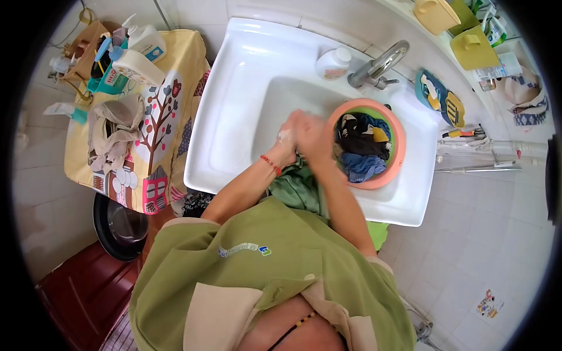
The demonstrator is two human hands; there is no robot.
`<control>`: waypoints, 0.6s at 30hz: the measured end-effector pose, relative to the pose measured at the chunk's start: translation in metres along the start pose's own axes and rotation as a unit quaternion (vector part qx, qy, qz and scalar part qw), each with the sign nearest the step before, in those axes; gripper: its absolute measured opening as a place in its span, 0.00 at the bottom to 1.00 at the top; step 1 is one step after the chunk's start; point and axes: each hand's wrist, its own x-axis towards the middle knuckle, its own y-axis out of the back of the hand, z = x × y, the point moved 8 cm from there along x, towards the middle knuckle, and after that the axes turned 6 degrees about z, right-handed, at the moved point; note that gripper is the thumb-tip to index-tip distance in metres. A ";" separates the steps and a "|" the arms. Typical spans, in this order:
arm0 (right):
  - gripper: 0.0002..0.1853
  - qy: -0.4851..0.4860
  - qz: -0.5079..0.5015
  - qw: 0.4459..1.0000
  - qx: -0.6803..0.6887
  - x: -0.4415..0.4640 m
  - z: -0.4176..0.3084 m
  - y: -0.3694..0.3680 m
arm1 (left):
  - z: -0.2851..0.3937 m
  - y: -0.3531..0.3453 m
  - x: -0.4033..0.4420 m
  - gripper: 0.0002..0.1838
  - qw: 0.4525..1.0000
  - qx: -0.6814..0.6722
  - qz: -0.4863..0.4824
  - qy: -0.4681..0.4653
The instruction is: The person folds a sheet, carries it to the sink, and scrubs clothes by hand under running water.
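Over the basin of the white sink [231,44], my left hand [285,140] and my right hand [310,133] are pressed together, both closed. What they hold, if anything, is hidden, and my right hand is blurred. White lather shows on my left hand, above a red bead bracelet [271,165]. A dark green cloth [298,188] lies just under my wrists and hangs over the sink's front edge. Right beside my right hand stands a pink tub [400,153] with a green one inside it, holding black and blue clothes [362,140].
A white bottle [333,64] stands by the faucet [374,69] at the sink's back. On the left, a patterned cloth cover [161,111] bears pump bottles [137,65] and a beige cloth [114,133]. Brushes [439,96] hang at the right wall.
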 end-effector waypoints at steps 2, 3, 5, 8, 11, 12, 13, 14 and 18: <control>0.16 -0.092 -0.036 0.995 -0.024 0.008 0.034 0.001 | 0.000 -0.006 -0.005 0.18 0.999 0.033 -0.026 -0.025; 0.16 -0.135 -0.054 0.989 -0.035 0.009 0.044 -0.001 | 0.003 -0.009 -0.007 0.18 0.997 0.049 -0.039 -0.040; 0.15 0.058 -0.097 0.970 -0.214 -0.004 0.032 -0.028 | 0.015 -0.012 -0.011 0.16 0.991 -0.007 -0.080 -0.107; 0.14 0.037 -0.085 0.971 -0.219 -0.003 0.037 -0.027 | 0.008 -0.002 0.005 0.12 0.986 -0.036 -0.140 -0.085; 0.13 0.008 -0.067 0.973 -0.220 0.001 0.034 -0.027 | 0.001 0.004 -0.008 0.12 0.999 0.044 0.010 0.022; 0.12 0.034 -0.055 0.982 -0.176 -0.001 0.024 -0.022 | 0.008 -0.007 -0.013 0.10 0.996 0.027 -0.059 -0.059; 0.12 0.060 -0.041 0.989 -0.131 -0.002 0.012 -0.016 | 0.005 -0.004 -0.010 0.10 0.997 0.025 -0.052 -0.052; 0.11 0.091 -0.027 0.992 -0.087 0.002 -0.003 -0.008 | 0.001 -0.001 -0.003 0.11 0.998 0.020 -0.046 -0.047; 0.10 0.090 0.049 0.969 -0.224 -0.010 0.010 -0.023 | 0.014 0.006 0.000 0.12 0.930 0.216 -0.091 -0.284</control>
